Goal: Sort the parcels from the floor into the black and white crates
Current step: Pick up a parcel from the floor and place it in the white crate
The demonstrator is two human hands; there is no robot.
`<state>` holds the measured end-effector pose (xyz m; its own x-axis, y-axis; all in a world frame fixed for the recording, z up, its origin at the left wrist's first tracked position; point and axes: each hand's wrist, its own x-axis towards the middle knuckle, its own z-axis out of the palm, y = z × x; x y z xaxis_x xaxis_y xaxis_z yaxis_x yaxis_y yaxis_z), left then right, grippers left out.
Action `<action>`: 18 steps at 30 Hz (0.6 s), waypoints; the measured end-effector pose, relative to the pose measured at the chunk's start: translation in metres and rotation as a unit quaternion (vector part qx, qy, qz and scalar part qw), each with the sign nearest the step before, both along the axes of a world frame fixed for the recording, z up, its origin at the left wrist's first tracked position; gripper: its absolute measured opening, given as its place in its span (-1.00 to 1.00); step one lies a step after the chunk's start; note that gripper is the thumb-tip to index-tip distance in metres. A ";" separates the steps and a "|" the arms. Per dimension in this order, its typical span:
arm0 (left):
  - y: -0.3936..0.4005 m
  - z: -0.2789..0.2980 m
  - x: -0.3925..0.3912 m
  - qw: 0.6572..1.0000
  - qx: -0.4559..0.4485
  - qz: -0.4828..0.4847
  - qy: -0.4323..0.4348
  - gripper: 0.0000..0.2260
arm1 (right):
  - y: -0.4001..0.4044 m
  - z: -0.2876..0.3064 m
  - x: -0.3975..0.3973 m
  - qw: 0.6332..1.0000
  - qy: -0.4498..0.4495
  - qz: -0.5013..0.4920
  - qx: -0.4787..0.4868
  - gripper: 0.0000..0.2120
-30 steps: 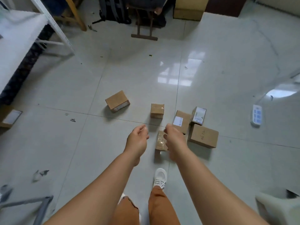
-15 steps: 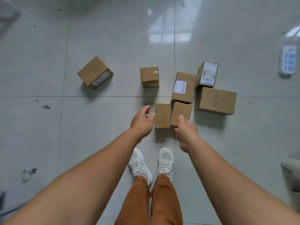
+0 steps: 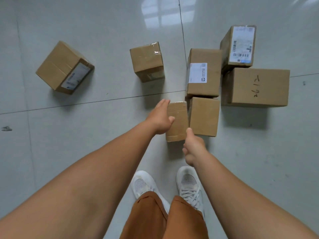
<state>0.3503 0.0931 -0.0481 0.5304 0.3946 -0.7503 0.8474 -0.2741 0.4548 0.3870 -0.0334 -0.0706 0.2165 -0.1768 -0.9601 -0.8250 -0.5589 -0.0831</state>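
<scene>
Seven brown cardboard parcels lay on the pale glossy tiled floor (image 3: 86,135), and no crate was in view. The nearest one, a small brown cardboard parcel with clear tape (image 3: 177,123), stood just in front of the white shoes (image 3: 188,183), close beside a plain brown box (image 3: 204,116) of nearly the same size. The left hand (image 3: 159,118) was spread, its fingers straight along the left side of the small parcel and the thumb over its top. The right hand (image 3: 193,149) was loosely curled and held nothing, with its thumb pointing up near the corner between the two boxes; whether it touched them I could not tell.

The small parcel seemed light and stiff, so it should keep its shape under pressure. The tape could be a little slippery. I judged that the best hold was on two opposite sides, one palm on each, or one hand around it from above.
</scene>
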 end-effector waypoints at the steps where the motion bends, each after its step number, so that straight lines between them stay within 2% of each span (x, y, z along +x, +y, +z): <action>1: 0.002 -0.010 0.002 1.000 -0.001 -0.008 0.001 -0.38 | 0.003 -0.010 0.000 1.000 -0.001 -0.013 -0.002 -0.47; 6: 0.012 -0.041 0.012 0.999 -0.001 -0.054 0.008 -0.38 | 0.014 -0.036 0.002 0.998 0.004 -0.066 0.002 -0.57; 11: 0.022 -0.045 0.004 0.999 -0.013 -0.034 0.033 -0.46 | 0.021 -0.031 0.002 0.993 0.005 -0.116 0.004 -0.58; 14: 0.031 -0.027 -0.011 0.998 -0.023 0.027 0.047 -0.50 | 0.022 -0.010 -0.001 0.995 0.004 -0.099 0.005 -0.69; 18: 0.038 0.019 -0.031 0.979 -0.031 0.199 0.020 -0.65 | 0.030 0.048 0.002 0.995 -0.010 -0.094 0.025 -0.71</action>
